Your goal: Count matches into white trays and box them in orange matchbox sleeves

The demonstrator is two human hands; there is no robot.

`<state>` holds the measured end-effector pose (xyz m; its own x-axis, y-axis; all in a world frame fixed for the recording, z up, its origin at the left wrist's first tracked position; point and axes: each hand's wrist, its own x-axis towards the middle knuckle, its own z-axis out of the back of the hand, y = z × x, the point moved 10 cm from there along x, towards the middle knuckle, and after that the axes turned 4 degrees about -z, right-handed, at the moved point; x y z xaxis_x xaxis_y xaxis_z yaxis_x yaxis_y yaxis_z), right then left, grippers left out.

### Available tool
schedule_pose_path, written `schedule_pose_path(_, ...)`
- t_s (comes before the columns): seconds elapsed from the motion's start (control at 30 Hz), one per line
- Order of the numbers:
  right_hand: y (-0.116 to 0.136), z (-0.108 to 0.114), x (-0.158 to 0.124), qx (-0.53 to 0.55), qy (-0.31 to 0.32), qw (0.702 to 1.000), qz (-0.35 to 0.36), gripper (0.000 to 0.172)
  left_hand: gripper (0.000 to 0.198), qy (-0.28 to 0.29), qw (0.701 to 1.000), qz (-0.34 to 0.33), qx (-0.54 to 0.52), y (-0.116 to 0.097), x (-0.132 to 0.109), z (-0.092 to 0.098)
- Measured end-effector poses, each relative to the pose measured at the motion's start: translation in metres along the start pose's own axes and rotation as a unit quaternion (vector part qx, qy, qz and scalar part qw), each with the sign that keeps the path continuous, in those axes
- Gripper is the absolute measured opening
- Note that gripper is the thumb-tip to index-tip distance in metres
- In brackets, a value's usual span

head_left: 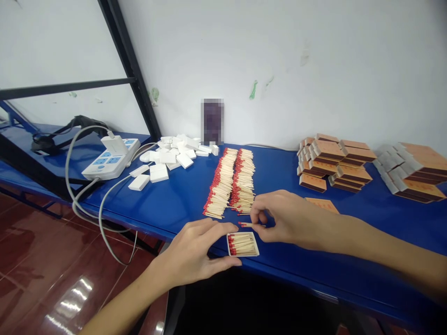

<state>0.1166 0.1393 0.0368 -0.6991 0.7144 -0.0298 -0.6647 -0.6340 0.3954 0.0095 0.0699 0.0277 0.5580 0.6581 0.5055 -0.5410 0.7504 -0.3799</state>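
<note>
A small white matchbox tray (257,251), filled with red-tipped matches (243,244), lies near the front edge of the blue table. My left hand (197,249) grips the tray from the left, its fingers along the far side and its thumb along the near side. Just beyond the tray, my right hand (275,216) pinches a couple of matches (247,225) between thumb and forefinger, red heads pointing left. Two long rows of loose matches, the left row (221,181) and the right row (243,179), stretch away behind both hands.
White matchbox trays (159,172) form a heap at the back left, beside a power strip (111,160) with white cables. Orange matchbox sleeves (326,150) are stacked on the right, with more boxes (415,170) farther right. A flat orange piece (321,204) lies behind my right wrist.
</note>
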Motion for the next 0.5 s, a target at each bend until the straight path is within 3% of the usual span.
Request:
schedule_pose_path(0.2,0.03,-0.019,-0.011,0.051,0.044,0.996,0.062,0.007,0.039,0.017,1.0,0.004,-0.008,0.0,0.002,0.0)
schedule_pose_path(0.5,0.031,-0.02,-0.013,0.059,0.069,0.995,0.05,0.019,0.028,0.013,0.999,-0.039,-0.017,-0.007,0.002,0.0)
